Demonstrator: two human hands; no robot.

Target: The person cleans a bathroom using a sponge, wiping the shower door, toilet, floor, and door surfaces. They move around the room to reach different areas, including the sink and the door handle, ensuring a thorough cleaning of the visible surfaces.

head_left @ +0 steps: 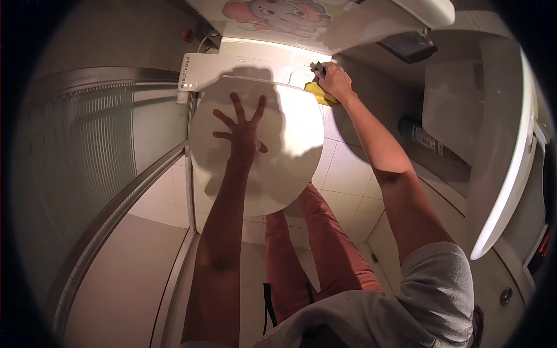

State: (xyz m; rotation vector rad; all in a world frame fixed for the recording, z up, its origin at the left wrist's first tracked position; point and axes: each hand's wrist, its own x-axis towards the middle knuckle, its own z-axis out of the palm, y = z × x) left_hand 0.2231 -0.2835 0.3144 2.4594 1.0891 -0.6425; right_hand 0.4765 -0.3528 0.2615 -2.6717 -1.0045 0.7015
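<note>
A white toilet lid [303,130] is down in front of me, partly in shadow. My left hand [241,129] is spread over it, fingers stretched apart and holding nothing; whether the palm presses on the lid is hard to tell. At the far right corner of the lid, my right hand [336,81] is closed round a crumpled yellow cloth [318,93] with a dark grey part on top. That cloth lies against the right end of the white strip [212,71] behind the lid.
Behind the toilet rises a white surface with a pink elephant picture [278,16]. A ribbed glass shower panel [104,124] in a metal frame stands at the left. On the right are a white basin edge [513,168], a dark bottle [413,131] and a dark box [409,47].
</note>
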